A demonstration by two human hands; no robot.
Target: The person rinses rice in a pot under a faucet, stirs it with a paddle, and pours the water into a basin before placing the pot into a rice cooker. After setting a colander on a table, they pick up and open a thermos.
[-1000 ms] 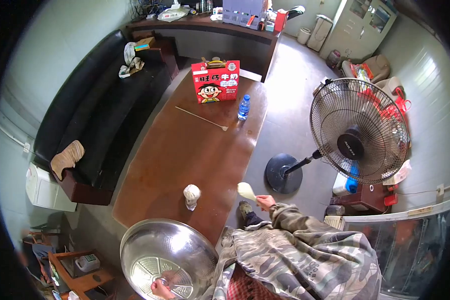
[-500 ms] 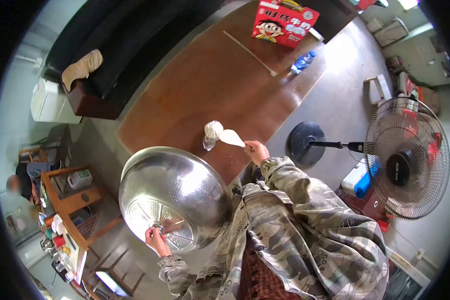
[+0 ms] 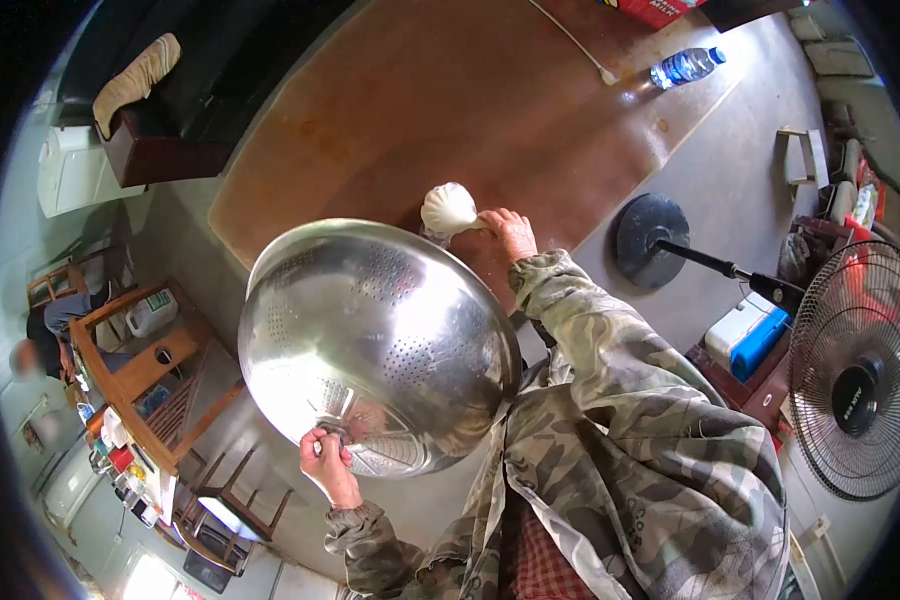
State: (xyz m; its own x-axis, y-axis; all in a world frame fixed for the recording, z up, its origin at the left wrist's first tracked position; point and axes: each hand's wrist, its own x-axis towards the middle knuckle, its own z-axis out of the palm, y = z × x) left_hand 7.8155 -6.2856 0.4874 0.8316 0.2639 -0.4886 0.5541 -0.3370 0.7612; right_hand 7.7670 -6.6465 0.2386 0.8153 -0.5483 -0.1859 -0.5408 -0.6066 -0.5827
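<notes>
My left hand [image 3: 328, 465] is closed on the small fitting at the base of a large stainless steel colander [image 3: 380, 330], which is tilted with its perforated outside toward me. Over the brown table, my right hand [image 3: 510, 235] pinches a white spoon-shaped piece [image 3: 478, 221], mostly covered by the fingers. Against its far end sits a round white ribbed piece [image 3: 448, 208], with something clear and shiny [image 3: 438, 238] just under it. The colander's rim hides the table edge below them.
The brown table [image 3: 370, 130] carries a water bottle [image 3: 687, 67] and a red carton [image 3: 660, 10]. A standing fan [image 3: 855, 385] with a round black base [image 3: 652, 238] is on the right. At left, a person [image 3: 45, 340] sits behind a wooden table [image 3: 135, 370].
The view has shifted. My right hand has moved closer to the white ribbed piece, and less of the spoon-shaped piece shows. My left hand keeps hold of the colander.
</notes>
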